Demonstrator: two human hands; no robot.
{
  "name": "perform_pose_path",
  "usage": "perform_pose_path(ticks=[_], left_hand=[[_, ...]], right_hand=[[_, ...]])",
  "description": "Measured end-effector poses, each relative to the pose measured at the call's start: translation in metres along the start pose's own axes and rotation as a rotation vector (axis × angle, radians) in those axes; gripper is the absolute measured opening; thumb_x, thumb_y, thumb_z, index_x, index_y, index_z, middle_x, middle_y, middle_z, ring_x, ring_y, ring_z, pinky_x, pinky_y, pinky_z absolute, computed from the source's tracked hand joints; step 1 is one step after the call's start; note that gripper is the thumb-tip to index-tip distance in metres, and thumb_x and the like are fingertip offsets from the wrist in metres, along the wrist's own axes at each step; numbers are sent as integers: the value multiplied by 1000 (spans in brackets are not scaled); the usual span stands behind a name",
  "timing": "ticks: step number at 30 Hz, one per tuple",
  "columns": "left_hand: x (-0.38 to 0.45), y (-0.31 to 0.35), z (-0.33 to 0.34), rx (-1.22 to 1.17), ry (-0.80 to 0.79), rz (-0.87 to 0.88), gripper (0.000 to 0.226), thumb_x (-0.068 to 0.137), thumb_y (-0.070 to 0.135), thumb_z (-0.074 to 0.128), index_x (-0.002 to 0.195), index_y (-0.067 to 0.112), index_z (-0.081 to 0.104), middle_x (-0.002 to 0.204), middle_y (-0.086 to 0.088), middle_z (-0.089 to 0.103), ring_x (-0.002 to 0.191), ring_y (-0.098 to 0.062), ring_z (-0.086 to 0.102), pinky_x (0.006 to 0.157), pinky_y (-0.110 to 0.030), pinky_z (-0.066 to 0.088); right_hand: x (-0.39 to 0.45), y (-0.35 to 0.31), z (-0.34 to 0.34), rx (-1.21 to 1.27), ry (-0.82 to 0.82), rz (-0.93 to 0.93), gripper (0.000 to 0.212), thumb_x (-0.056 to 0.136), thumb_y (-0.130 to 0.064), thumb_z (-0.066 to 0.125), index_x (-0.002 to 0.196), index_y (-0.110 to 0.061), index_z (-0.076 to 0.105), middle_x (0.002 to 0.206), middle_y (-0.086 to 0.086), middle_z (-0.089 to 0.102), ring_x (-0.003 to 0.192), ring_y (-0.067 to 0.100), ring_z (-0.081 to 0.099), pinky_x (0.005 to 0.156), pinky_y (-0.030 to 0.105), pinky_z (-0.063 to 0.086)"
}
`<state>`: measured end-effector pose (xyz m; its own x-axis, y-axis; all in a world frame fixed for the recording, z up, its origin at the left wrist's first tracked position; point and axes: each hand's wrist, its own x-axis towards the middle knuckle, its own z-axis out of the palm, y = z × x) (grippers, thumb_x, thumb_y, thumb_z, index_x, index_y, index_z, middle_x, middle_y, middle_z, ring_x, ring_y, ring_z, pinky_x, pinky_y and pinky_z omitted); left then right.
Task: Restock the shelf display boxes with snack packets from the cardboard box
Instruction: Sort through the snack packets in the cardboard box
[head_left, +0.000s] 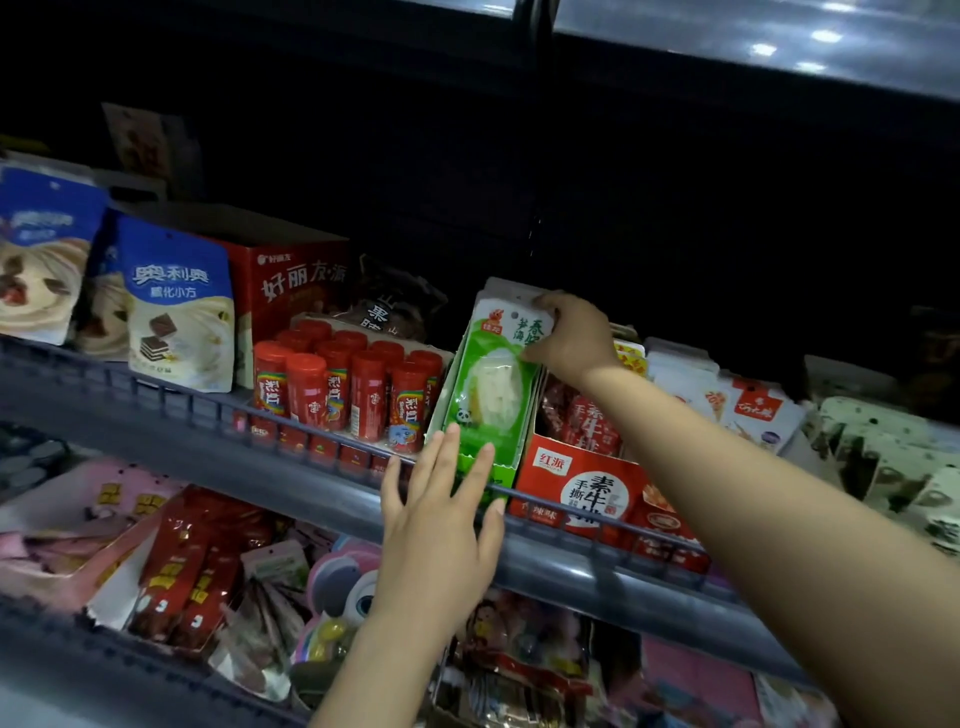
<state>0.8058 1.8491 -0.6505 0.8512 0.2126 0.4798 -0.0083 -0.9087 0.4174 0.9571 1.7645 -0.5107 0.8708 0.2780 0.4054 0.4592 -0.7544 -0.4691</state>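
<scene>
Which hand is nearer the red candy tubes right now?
Left. The left hand lies flat against the front of the green packet box, just right of the red candy tubes. The right hand grips the packets' top edge, farther right.

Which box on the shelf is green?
The green display box, between the red candy tubes and the red-and-white box. Its neighbours are red.

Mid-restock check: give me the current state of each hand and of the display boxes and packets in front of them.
Right hand: grips top of green packets.
Left hand: fingers straight, against the green box front.
Green packets: upright in the green display box, tilted back.
Red display box: open-topped, holding red packets.
Red tubes: upright, capped.
</scene>
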Motion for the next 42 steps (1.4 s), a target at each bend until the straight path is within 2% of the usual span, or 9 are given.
perform_pose_path(ticks=[6,9,12,19,24,27,30,35,42], left_hand=[[-3,7,-7,51,26,51,71,83,51,2,147,30,25,158,0,5,144,-10,-6,111,-37,-19],[-12,20,-14,51,93,126,56,87,39,25,129,20,56,145,-9,41,137,-22,32,113,-43,11],[-30,35,-16,42,174,213,42,82,29,37,108,14,66,117,-9,59,113,-26,49,97,-36,26],[-99,75,7,17,-16,316,36,75,27,39,92,14,68,88,-3,59,85,-26,58,70,-35,47],[-145,99,39,-4,-192,341,27,76,23,45,87,11,66,86,-8,59,82,-32,59,69,-37,49],[-170,110,60,5,-325,333,27,83,17,53,107,11,65,100,-9,59,99,-30,55,82,-39,45],[-197,112,85,-18,-433,268,33,91,21,46,121,16,58,113,-5,54,109,-23,49,93,-35,38],[-242,97,136,-102,-645,85,31,93,22,45,119,17,61,114,-5,55,107,-23,52,93,-33,41],[-304,55,199,-223,-867,-264,26,90,16,53,113,13,65,113,-10,60,97,-24,60,84,-28,46]], right_hand=[[-31,4,-4,48,148,-48,49,82,-6,64,129,-16,53,124,8,47,99,20,57,77,12,35],[-72,7,-17,128,242,-138,41,78,-3,62,118,-14,61,111,5,50,80,8,53,68,3,33],[-123,17,-30,178,233,-155,36,78,-3,63,111,-16,63,105,0,52,76,-7,49,71,-5,33],[-240,73,-34,243,191,-6,29,78,-3,65,99,-22,64,92,-5,52,75,-1,53,70,2,39],[-319,115,-22,227,154,133,28,76,-2,66,100,-16,69,93,-3,57,79,8,53,74,9,38],[-362,142,-8,256,133,219,25,78,-2,67,100,-14,70,92,-3,57,80,9,54,73,3,36],[-403,166,13,280,87,349,24,81,-7,66,102,-18,68,98,-3,57,83,10,57,78,18,45],[-460,201,57,305,28,501,23,82,-10,67,103,-16,69,99,-1,58,86,14,61,84,31,51],[-515,244,126,278,-218,723,23,84,-17,65,107,-15,68,104,2,64,90,17,60,82,27,48]])
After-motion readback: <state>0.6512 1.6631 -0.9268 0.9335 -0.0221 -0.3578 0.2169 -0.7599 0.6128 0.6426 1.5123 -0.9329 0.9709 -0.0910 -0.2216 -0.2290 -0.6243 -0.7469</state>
